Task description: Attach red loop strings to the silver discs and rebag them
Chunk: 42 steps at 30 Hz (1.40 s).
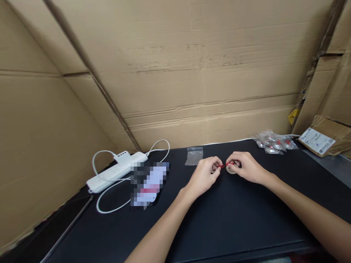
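Black surface [219, 219], cardboard walls; red cord [225, 165] pinched between left hand [204, 175] and right hand [245, 168].
Small disc [232, 170] in right; empty bag [194, 156] waiting, filled bags [274, 143] piled aside.

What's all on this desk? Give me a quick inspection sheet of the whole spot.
Surface: black table, matte.
Job's things: red cord pinched between both hands; a small ring under the right hand.
Clutter: empty clear bag; pile of filled bags; labelled parcel; dark tablet.
Hands: left hand and right hand both pinch shut on the cord.
Cables: white power strip with looping white cable.
Surroundings: cardboard walls.
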Tool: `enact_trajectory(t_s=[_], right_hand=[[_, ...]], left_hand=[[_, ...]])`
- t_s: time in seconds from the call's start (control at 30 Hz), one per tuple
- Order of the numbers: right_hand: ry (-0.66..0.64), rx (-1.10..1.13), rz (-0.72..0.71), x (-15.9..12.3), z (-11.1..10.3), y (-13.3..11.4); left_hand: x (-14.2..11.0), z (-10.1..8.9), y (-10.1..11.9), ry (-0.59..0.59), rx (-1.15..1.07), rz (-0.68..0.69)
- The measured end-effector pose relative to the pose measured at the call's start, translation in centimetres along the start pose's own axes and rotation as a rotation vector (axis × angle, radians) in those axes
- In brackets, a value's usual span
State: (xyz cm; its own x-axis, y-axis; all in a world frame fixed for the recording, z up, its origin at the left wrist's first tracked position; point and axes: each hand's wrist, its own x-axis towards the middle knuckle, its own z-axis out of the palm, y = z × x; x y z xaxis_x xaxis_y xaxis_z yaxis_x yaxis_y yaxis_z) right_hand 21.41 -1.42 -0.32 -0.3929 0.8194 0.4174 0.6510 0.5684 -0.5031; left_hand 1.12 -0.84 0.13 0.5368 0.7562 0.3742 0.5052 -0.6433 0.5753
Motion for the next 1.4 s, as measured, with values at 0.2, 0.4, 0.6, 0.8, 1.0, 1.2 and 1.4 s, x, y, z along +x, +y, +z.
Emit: enact_trajectory(t_s=[0.2,0.4,0.6,0.8,1.0,1.2,1.4], right_hand=[[0.113,-0.060,0.020,0.4,1.0,1.9],[0.190,-0.035,0.111,1.8,2.0,3.7],[0.112,-0.060,0.160,2.1,2.1,4.2],[0.112,-0.040,0.136,1.8,1.9,4.2],[0.042,-0.065,0.086,0.7,0.6,3.5],[-0.043,-0.088,0.066,0.2,-0.3,3.0],[0.072,-0.109,0.051,0.3,0.5,1.9]], left_hand=[[1.1,0.5,-1.5,0.067,0.165,0.030],[3.4,1.0,-3.3,0.059,0.186,-0.037],[4.5,1.9,-3.2,0.002,0.241,-0.046],[4.0,0.3,-3.1,0.012,0.243,0.035],[2.5,-1.6,-3.8,-0.067,0.328,0.014],[1.7,-1.3,-3.7,-0.170,0.288,-0.012],[1.9,-1.2,-3.8,-0.055,0.135,-0.170]])
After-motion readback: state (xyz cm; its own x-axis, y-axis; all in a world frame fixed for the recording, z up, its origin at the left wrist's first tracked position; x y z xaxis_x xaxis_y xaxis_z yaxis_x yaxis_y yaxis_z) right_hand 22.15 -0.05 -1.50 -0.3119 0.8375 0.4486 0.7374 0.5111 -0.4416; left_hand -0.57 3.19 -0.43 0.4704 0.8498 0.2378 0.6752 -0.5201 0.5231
